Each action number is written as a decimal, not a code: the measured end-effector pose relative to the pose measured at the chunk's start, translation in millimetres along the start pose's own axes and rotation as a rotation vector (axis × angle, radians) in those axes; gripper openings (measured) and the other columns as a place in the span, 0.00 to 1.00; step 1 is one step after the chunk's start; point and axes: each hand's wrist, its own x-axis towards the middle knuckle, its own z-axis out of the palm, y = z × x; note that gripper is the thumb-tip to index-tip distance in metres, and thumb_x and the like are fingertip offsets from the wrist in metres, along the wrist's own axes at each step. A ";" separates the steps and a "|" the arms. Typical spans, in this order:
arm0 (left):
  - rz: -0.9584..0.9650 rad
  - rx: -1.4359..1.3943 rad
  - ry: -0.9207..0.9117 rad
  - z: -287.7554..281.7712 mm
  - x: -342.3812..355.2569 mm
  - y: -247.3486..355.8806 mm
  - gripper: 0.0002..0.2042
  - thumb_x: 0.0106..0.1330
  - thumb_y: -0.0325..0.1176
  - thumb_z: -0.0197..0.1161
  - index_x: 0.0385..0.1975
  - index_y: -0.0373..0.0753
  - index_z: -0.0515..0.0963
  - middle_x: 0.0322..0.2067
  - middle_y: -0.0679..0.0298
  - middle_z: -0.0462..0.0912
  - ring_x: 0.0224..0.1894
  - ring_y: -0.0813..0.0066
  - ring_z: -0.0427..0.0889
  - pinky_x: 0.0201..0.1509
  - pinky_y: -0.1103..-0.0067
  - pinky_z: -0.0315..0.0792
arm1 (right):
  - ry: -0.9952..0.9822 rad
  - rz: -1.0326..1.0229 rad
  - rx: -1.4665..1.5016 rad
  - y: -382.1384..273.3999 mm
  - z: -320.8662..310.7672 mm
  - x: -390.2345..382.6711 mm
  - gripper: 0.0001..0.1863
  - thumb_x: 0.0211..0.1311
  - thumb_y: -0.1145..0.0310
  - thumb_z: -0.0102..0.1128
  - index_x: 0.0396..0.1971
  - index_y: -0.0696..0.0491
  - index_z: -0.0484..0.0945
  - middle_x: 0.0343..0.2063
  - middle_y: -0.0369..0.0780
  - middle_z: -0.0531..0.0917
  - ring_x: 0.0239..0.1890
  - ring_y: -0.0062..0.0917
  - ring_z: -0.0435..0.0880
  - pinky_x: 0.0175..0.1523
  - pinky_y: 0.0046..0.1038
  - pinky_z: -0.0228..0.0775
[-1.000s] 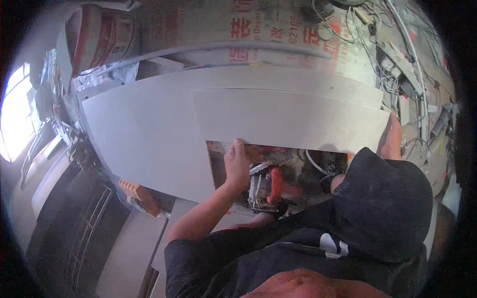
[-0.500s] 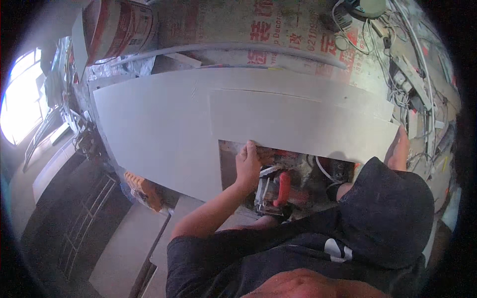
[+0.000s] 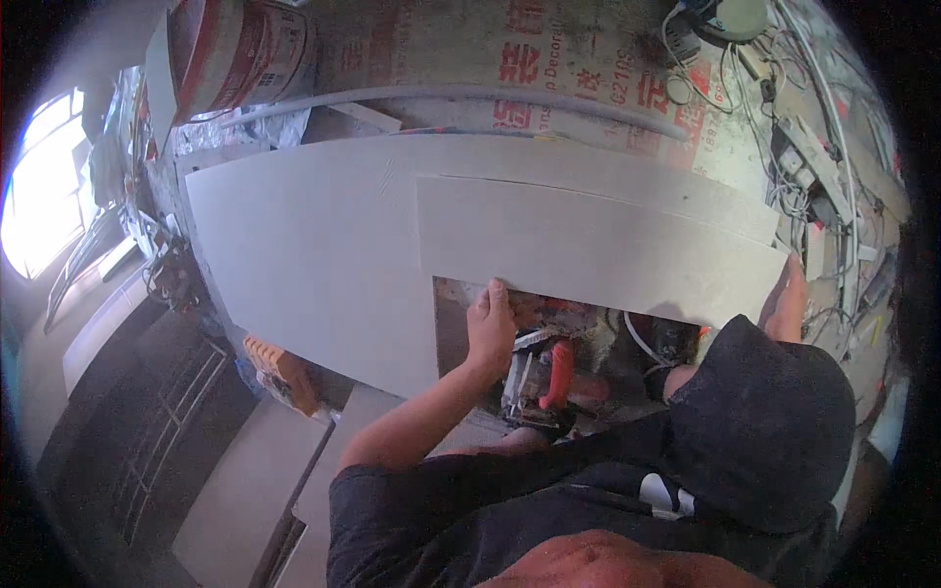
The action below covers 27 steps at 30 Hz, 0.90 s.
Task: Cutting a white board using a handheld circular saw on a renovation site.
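Note:
A long white rectangular board (image 3: pixel 588 233) lies on top of a larger white panel (image 3: pixel 304 245), roughly along its far right part. My left hand (image 3: pixel 491 318) is closed on the near edge of the board, thumb on top and the other fingers underneath, out of sight. At the board's right end, my right hand (image 3: pixel 789 294) holds the corner; its fingers are partly hidden by the board and my black sleeve. Below the near edge, in the gap beside the panel, sits a power tool with a red handle (image 3: pixel 559 374), close to my left forearm.
A red and white bucket (image 3: pixel 245 59) stands at the far left. A grey pipe (image 3: pixel 461 93) runs behind the panel over a printed floor covering. Cables and a power strip (image 3: pixel 796 162) clutter the right side. An orange ridged block (image 3: pixel 279 372) lies at the near left.

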 end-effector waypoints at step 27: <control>0.025 -0.033 0.020 -26.2 -12.7 -13.9 0.25 0.79 0.53 0.45 0.42 0.33 0.75 0.35 0.58 0.85 0.36 0.71 0.87 0.29 0.78 0.77 | -0.011 0.026 0.000 9.1 9.8 -19.9 0.28 0.75 0.48 0.46 0.56 0.60 0.74 0.47 0.43 0.83 0.48 0.31 0.82 0.55 0.31 0.72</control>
